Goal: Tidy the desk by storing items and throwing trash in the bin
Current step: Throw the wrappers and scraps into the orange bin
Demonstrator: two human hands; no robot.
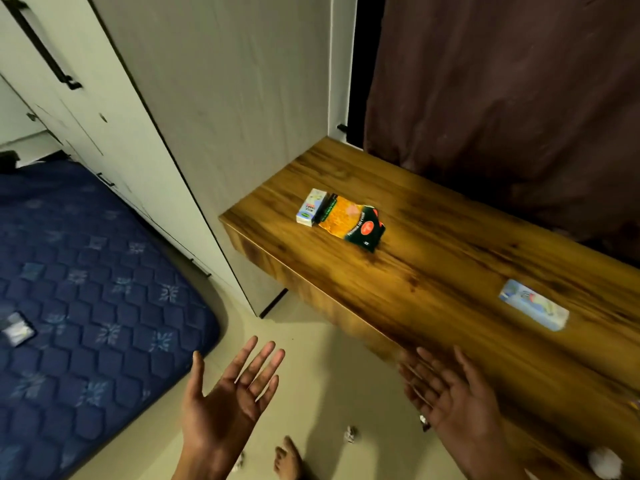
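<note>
Before the desk (433, 271) edge, both hands (perhaps empty): left hand (228, 400), right hand (450, 396).

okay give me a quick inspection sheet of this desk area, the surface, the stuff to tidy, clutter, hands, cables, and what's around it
Surface: wooden desk, glossy.
Job's things: small white box touching an orange-green snack wrapper; pale blue box lying apart; white crumpled paper at the desk's near end.
Clutter: paper ball on the floor.
Hands: left hand and right hand open, palms up, holding nothing.
Cables: nothing seen.
Surroundings: blue mattress, wardrobe, dark curtain; no bin seen.
</note>
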